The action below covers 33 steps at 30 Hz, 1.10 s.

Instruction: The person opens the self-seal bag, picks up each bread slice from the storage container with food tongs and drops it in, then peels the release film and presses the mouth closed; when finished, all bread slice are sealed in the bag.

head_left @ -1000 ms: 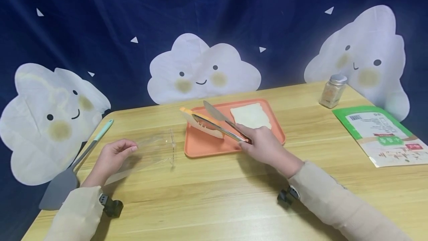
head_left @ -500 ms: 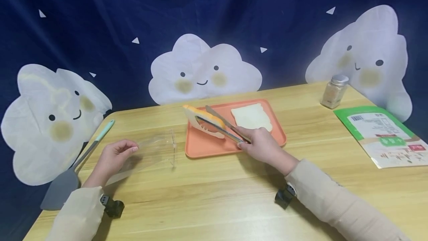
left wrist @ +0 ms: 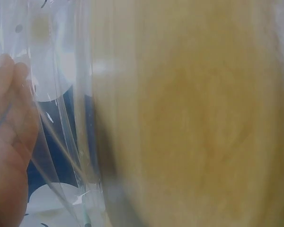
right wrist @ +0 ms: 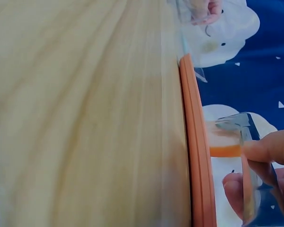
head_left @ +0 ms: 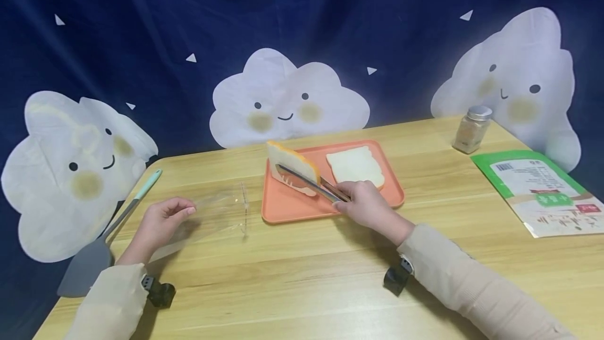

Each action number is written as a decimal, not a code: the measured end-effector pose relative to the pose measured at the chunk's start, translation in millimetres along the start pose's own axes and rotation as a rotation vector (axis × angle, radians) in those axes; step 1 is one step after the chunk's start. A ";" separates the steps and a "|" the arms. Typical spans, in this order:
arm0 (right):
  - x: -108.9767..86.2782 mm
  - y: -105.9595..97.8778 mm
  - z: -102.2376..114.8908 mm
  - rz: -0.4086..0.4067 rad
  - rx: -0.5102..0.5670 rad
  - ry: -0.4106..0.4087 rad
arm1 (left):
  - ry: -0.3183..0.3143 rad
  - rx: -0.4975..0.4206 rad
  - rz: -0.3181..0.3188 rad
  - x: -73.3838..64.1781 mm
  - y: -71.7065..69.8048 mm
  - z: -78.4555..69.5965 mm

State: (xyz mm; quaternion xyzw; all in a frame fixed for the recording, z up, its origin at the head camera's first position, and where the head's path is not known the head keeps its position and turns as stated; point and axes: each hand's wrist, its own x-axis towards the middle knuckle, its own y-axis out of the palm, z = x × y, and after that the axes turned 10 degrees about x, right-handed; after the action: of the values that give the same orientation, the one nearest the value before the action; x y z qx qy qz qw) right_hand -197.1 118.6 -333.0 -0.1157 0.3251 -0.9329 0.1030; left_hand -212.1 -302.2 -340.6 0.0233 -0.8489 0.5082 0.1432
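Note:
My right hand (head_left: 370, 201) grips a pair of metal tongs (head_left: 325, 191) over the orange tray. Between the tongs' arms a slice of bread (head_left: 294, 164) stands steeply tilted, its orange-brown crust uppermost. A second bread slice (head_left: 356, 166) lies flat at the tray's right side. My left hand (head_left: 158, 223) pinches a clear plastic bag (head_left: 219, 209), whose open end faces the tray. In the left wrist view the bag (left wrist: 61, 109) runs along the fingers. The right wrist view has the tongs (right wrist: 248, 175) between thumb and fingers, with the crust edge (right wrist: 225, 151) behind the tray rim.
The orange tray (head_left: 292, 218) sits mid-table. A spatula (head_left: 89, 264) with a mint handle lies at the left edge. At the right are a silver-lidded jar (head_left: 472, 130) and a green-and-white packet (head_left: 542, 193). A dark blue cloud-print cloth (head_left: 401, 25) hangs behind the table.
The tongs have closed onto the bread slice, and it has tipped more upright. My right hand has shifted slightly left. The left hand and bag stay practically still.

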 end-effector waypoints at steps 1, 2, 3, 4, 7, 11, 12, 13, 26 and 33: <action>0.4 0.5 -0.3 -0.004 0.000 -0.004 | -0.004 0.000 0.003 -0.2 -0.3 -0.2; 0.7 0.8 -0.5 -0.008 0.004 -0.003 | -0.005 -0.001 0.005 -0.3 -0.6 -0.3; 0.9 1.1 -0.5 -0.015 0.002 -0.003 | -0.006 -0.002 0.008 -0.4 -0.8 -0.4; 0.9 1.4 -0.7 -0.020 0.001 -0.004 | -0.006 -0.001 0.009 -0.5 -0.7 -0.4; 0.9 2.1 0.0 -0.031 -0.012 0.005 | -0.003 -0.002 0.014 -0.2 -0.9 -0.7; 1.4 3.2 2.9 -0.045 -0.033 0.031 | 0.004 0.001 0.016 0.8 -0.7 0.1; 1.6 3.4 3.5 -0.049 -0.036 0.035 | 0.007 0.002 0.015 1.1 -0.7 0.3; 1.9 3.5 4.1 -0.053 -0.039 0.037 | 0.009 0.003 0.015 1.4 -0.6 0.5; 7.6 -0.9 0.5 -0.041 0.028 0.082 | -0.009 0.024 0.027 -0.7 -4.1 -0.7; 6.1 -16.3 -4.7 0.085 0.382 0.206 | -0.014 0.047 0.029 1.0 -10.2 -1.6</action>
State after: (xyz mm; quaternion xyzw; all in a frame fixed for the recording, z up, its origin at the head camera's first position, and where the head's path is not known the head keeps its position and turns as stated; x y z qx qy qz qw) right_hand -206.1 132.2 -325.4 0.0156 0.1557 -0.9793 0.1287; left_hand -210.9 -305.6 -330.9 0.0180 -0.8381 0.5296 0.1293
